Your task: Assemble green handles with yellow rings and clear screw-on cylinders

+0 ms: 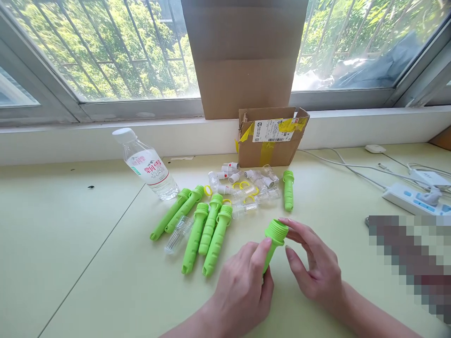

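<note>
Bare left forearm [199, 321] and bare right forearm [369, 311] slanting inward, left hand [244, 278] curled into a closed grip, right hand [322, 270] near it, fingers [302, 230] arched forward and leftward, thumb [297, 269] held apart from them

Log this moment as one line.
left hand: holds green handle; right hand: open, at its threaded top; nearby: six other green handles, transparent tubes

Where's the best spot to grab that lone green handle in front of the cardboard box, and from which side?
Probably around the middle of the lone green handle, coming from the right. Its long shaft is slimmer than the threaded end, which points toward the cardboard box, and clear tubes lie close on its left, so fingers likely fit more easily opposite.
</note>
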A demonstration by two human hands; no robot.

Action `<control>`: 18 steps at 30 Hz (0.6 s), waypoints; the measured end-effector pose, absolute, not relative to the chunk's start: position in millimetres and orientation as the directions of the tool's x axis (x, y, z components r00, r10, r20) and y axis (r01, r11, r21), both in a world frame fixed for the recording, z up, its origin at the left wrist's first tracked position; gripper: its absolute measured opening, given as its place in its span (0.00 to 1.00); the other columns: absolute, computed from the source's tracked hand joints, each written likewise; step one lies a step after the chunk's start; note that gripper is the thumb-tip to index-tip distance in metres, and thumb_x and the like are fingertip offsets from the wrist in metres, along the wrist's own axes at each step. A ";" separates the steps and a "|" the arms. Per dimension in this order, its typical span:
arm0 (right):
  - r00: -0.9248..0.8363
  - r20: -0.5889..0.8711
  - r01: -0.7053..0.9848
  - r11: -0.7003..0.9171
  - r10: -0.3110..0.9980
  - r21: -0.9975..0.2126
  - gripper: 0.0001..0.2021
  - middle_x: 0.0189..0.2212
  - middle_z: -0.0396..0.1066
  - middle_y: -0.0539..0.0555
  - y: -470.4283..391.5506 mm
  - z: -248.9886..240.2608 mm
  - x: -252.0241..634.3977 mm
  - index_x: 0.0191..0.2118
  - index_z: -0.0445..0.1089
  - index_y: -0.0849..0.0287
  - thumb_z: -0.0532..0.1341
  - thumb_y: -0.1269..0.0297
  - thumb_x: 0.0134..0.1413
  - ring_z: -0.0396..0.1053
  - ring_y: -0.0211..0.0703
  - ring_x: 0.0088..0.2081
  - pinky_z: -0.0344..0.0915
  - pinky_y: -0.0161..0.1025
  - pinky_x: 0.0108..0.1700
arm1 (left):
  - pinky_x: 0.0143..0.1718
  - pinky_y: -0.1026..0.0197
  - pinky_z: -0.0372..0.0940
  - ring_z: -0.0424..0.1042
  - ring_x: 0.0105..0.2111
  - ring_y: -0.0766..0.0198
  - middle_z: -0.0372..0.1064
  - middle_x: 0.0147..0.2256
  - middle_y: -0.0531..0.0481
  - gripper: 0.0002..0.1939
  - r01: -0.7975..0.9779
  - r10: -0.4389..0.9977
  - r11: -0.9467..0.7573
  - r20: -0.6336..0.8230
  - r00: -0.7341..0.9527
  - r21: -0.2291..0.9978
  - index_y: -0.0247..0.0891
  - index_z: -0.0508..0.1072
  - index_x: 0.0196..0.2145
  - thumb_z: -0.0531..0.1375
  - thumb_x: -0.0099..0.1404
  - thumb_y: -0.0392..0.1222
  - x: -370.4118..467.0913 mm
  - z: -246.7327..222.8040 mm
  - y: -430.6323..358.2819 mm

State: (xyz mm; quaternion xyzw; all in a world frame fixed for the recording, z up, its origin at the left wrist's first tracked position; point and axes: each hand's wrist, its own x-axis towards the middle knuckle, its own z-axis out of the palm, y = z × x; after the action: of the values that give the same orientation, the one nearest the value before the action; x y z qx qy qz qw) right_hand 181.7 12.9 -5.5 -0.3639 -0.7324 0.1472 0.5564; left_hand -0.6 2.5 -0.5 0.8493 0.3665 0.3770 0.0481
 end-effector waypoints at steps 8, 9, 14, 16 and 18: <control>-0.066 0.709 0.431 0.661 0.703 -0.615 0.30 0.50 0.71 0.58 16.9 -4.6 182.1 0.63 0.58 0.53 0.55 0.82 0.56 0.73 0.45 0.47 0.76 0.45 0.44 | 0.30 0.61 0.68 0.72 0.33 0.60 0.70 0.42 0.41 0.29 0.643 0.694 -0.668 0.626 0.356 0.375 0.34 0.51 0.62 0.53 0.64 0.30 -1.9 -1.1 3.8; -0.061 0.699 0.441 0.648 0.712 -0.621 0.30 0.50 0.71 0.58 17.5 -4.4 182.5 0.63 0.58 0.53 0.55 0.81 0.57 0.73 0.45 0.46 0.76 0.45 0.44 | 0.30 0.61 0.68 0.72 0.33 0.60 0.70 0.42 0.41 0.29 0.645 0.695 -0.664 0.631 0.346 0.378 0.34 0.51 0.62 0.53 0.64 0.30 -2.1 -1.3 3.9; -0.049 0.650 0.517 0.576 0.758 -0.633 0.25 0.48 0.72 0.58 22.9 -2.2 181.9 0.60 0.61 0.54 0.55 0.77 0.58 0.73 0.45 0.45 0.75 0.43 0.42 | 0.30 0.61 0.68 0.73 0.34 0.59 0.70 0.42 0.40 0.30 0.626 0.666 -0.688 0.663 0.342 0.368 0.32 0.53 0.62 0.55 0.62 0.29 -2.9 -0.2 3.4; -0.053 0.629 0.540 0.552 0.776 -0.635 0.22 0.47 0.72 0.57 25.9 -1.7 180.5 0.58 0.63 0.55 0.55 0.76 0.58 0.73 0.44 0.44 0.75 0.43 0.42 | 0.30 0.61 0.68 0.72 0.33 0.59 0.69 0.42 0.40 0.30 0.626 0.667 -0.688 0.660 0.346 0.367 0.32 0.54 0.61 0.54 0.62 0.29 -3.3 0.4 3.3; -0.065 0.600 0.570 0.523 0.797 -0.633 0.20 0.46 0.73 0.57 28.5 -1.9 179.1 0.55 0.65 0.55 0.54 0.76 0.58 0.73 0.45 0.45 0.75 0.43 0.43 | 0.30 0.60 0.68 0.71 0.32 0.59 0.69 0.42 0.40 0.30 0.619 0.676 -0.686 0.650 0.348 0.382 0.32 0.54 0.61 0.54 0.62 0.29 -3.5 0.4 3.5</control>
State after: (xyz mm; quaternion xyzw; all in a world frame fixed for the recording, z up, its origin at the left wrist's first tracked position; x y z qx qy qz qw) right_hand 179.1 28.5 -1.9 -0.4744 -0.7207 0.1152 0.4922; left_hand -3.5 3.5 0.4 0.8201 0.3949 0.4126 0.0342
